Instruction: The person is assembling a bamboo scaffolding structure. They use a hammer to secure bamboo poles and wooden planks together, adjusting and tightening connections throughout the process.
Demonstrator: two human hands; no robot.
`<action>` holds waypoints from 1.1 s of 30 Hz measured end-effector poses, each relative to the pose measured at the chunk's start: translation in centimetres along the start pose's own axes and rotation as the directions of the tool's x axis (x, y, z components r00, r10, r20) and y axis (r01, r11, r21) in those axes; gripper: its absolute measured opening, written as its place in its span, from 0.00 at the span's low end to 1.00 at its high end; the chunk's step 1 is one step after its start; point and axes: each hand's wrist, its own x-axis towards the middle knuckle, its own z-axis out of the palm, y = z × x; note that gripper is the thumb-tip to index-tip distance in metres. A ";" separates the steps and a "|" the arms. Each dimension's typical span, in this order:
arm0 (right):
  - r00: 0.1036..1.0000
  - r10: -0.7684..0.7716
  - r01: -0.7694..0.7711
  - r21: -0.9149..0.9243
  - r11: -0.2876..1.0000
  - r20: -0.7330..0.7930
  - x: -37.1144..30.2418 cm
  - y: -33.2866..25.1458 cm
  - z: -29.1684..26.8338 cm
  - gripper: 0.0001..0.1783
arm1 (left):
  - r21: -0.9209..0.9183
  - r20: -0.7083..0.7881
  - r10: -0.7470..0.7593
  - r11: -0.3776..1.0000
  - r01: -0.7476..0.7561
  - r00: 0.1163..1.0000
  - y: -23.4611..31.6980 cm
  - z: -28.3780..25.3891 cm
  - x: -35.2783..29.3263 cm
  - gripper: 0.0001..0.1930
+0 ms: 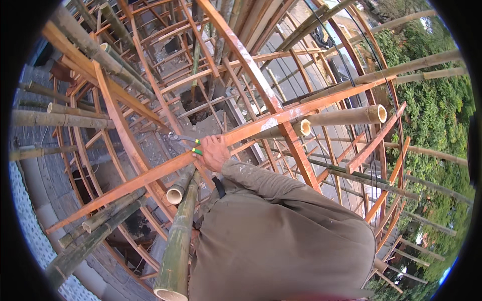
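My right hand [213,153] reaches in from the right in a long brown sleeve [261,175]. Its fingers are closed round the green and yellow handles of metal pincers [183,139], whose jaws point left past a beam. That hand rests against the long reddish-brown wooden beam [155,173], which slants from lower left to upper right. Just below the hand, a bamboo pole [175,246] leans beside the brown shirt. A shorter bamboo end [175,194] lies next to it. My left hand cannot be made out; the shirt covers much of the lower middle.
A paint-marked beam [243,55] meets the long beam. Cut bamboo poles [351,116] jut out at right, and more bamboo [113,220] lies at lower left. Far below, a lattice of thin wooden strips surrounds a dark hole [198,111]. Green foliage [437,110] stands at right.
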 end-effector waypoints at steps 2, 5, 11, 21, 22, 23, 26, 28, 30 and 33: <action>1.000 0.001 -0.001 0.052 0.999 -0.002 0.0 0.3 0.6 0.26 | -0.046 -0.073 -0.047 0.998 0.044 0.996 -1.6 -0.3 -1.1 0.36; 0.984 0.059 -0.080 0.123 0.989 0.170 0.6 0.9 0.6 0.27 | -0.119 -0.169 -0.143 0.985 0.124 0.975 -3.3 0.2 -2.5 0.37; 0.972 0.014 -0.046 0.131 0.990 0.236 4.0 -1.3 -2.3 0.26 | -0.246 -0.258 -0.313 0.936 0.251 0.914 -3.7 0.5 -5.4 0.39; 0.341 -0.756 0.828 0.202 0.523 0.558 11.1 -18.1 -3.6 0.20 | -0.230 -0.345 -0.408 0.910 0.345 0.845 0.3 -0.4 -9.1 0.42; 0.217 -0.817 0.904 0.205 0.374 0.534 11.5 -19.9 -3.5 0.15 | -0.240 -0.335 -0.410 0.908 0.344 0.849 0.5 -0.8 -9.4 0.42; 0.154 -0.782 0.938 0.159 0.307 0.604 11.6 -21.6 -3.2 0.14 | -0.251 -0.320 -0.412 0.905 0.343 0.853 0.7 -1.0 -9.6 0.41; -0.015 -0.663 0.998 0.051 0.035 0.748 12.0 -26.8 -0.8 0.13 | -0.276 -0.291 -0.393 0.907 0.317 0.872 0.8 -1.5 -10.1 0.40; -0.116 -0.578 0.985 0.021 -0.168 0.808 12.1 -29.9 1.3 0.14 | -0.279 -0.321 -0.363 0.919 0.279 0.875 0.6 -1.5 -10.4 0.39; -0.156 -0.510 0.956 0.000 -0.293 0.846 11.8 -31.9 3.4 0.17 | -0.302 -0.341 -0.364 0.915 0.266 0.867 0.6 -1.5 -10.6 0.39; -0.214 -0.466 0.880 -0.037 -0.473 0.859 10.8 -34.0 6.1 0.17 | -0.319 -0.292 -0.370 0.907 0.275 0.882 0.4 -1.9 -10.5 0.40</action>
